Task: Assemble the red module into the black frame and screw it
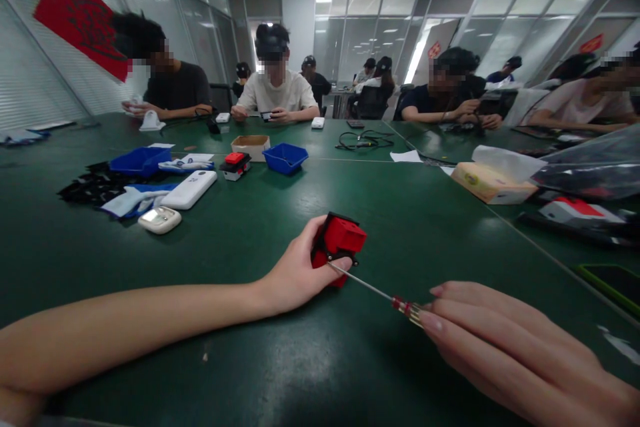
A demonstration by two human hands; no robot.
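In the head view, your left hand (295,273) is closed around a red and black block (345,235), which it holds over the green table (200,373), in front of you. The thumb lies on the near side of this block, and the other fingers go behind it, so they are mostly hidden. Your right hand (505,340) is to the right of the block and nearer to you, pinching the handle of a screwdriver (367,287) between thumb and fingers. The thin shaft points toward the block and passes at your left thumb; its tip is by the lower part of the block (if it sits in a screw, I cannot tell).

Beyond the block and to its left, a blue tray (287,159) stands just beside an open cardboard box (250,148) and a red, white and black device (236,167). Farther to the left of the block lie a long white case (191,189) and a small rounded cream case (160,220). To the right of the block and beyond it, there is a tissue box (490,183). Well beyond the block, a person in a white shirt (275,93) sits across the table.
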